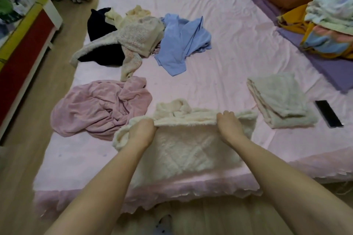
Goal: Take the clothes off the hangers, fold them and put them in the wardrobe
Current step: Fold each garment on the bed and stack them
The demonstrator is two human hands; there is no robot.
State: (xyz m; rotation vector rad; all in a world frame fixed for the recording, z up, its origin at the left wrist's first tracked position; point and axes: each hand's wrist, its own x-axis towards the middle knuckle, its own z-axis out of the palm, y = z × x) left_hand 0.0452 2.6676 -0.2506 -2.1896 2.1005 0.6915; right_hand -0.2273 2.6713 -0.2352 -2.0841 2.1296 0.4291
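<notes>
Head view: left hand (142,129) and right hand (228,125), apart, both gripping cream fuzzy sweater's (183,150) folded edge. Folded cream garment (280,99) right of right hand.

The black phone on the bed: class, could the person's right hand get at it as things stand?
Probably yes, once freed. The right hand now grips the cream sweater; the phone lies uncovered on the sheet to its right, beyond the folded cream garment, with nothing over it.

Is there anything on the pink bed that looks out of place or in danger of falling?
Yes. A black phone lies at the right edge of the pink bed sheet, beside the folded cream fuzzy garment. It is no clothing and could be knocked off during folding.
</notes>
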